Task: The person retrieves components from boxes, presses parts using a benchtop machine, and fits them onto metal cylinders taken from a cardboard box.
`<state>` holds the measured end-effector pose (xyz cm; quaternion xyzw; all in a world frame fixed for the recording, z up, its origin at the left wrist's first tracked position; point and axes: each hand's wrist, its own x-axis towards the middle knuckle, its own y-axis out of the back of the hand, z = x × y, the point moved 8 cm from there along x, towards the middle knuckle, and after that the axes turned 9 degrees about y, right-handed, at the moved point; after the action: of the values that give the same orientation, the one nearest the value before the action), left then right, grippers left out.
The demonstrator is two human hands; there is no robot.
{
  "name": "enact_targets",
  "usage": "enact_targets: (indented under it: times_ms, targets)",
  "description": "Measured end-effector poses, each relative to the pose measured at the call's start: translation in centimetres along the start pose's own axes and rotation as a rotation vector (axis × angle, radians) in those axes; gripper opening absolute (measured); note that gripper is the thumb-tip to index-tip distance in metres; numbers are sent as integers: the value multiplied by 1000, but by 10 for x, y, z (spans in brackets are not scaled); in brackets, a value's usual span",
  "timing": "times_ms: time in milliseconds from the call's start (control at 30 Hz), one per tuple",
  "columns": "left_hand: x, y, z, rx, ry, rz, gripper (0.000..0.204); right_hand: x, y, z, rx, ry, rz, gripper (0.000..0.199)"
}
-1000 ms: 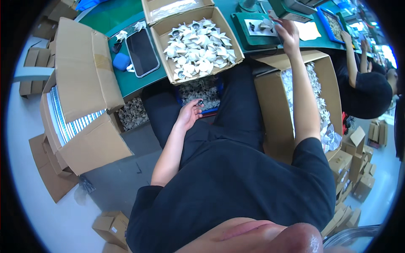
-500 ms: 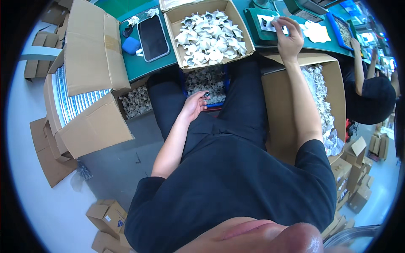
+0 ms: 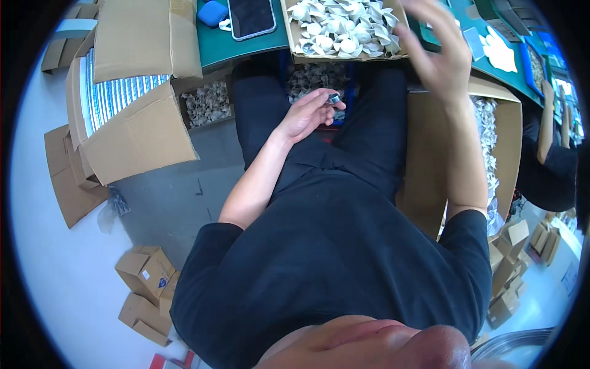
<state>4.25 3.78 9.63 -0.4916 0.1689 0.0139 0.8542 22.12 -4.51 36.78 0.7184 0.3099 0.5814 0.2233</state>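
My left hand [image 3: 308, 115] is above my lap, palm up, with its fingers curled round a small metal ring-like part [image 3: 334, 98] that has a dark middle. My right hand [image 3: 445, 58] is raised at the right edge of an open cardboard box [image 3: 353, 58]. Its fingers are spread, and I see nothing in them. White bladed impellers [image 3: 347, 27] fill that box, some showing a metal centre. Under the table edge, between my knees, a blue crate [image 3: 351, 92] holds many more pale parts, partly hidden by my left hand.
A phone [image 3: 252, 18] and a blue case [image 3: 212, 13] lie on the green table [image 3: 221, 52]. At right stands a deep carton [image 3: 424, 141] of white parts; at left, an open carton [image 3: 138, 126] with striped contents. Another person [image 3: 547, 175] works at far right.
My right hand has left the green device on the table, and its pinched fingers have spread apart. The view has shifted, so the table sits higher. My left hand still holds the metal part.
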Motion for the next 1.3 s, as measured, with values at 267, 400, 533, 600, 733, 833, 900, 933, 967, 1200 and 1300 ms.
enact_targets:
  times_ms: [267,400,533,600,733,833,900,933,967,1200,1300]
  targets:
    - [5,-66,22,224,-95,3,30,-67,-51,-62,352,-3,-341,30]
    - [8,-69,27,235,-123,18,29,-59,-18,-27,307,-137,-159,26]
    - [12,-49,18,300,-59,102,28,-77,29,73,383,-646,234,20]
    - [12,-43,8,312,-30,99,28,-77,46,117,324,-650,302,19]
    - [8,-25,-5,314,4,151,29,-77,51,168,229,-777,353,17]
    - [6,-15,-12,293,30,176,32,-80,45,185,347,-821,351,19]
    - [5,-10,-14,281,43,197,33,-80,50,189,269,-820,316,18]
    - [5,-6,-15,274,48,211,33,-76,50,187,234,-818,295,17]
    - [5,-3,-15,274,50,213,33,-75,49,184,236,-820,295,17]
    - [5,20,-10,265,68,271,32,-64,38,159,206,-483,298,13]
    - [9,29,-12,245,83,272,31,-64,42,161,339,-645,267,16]
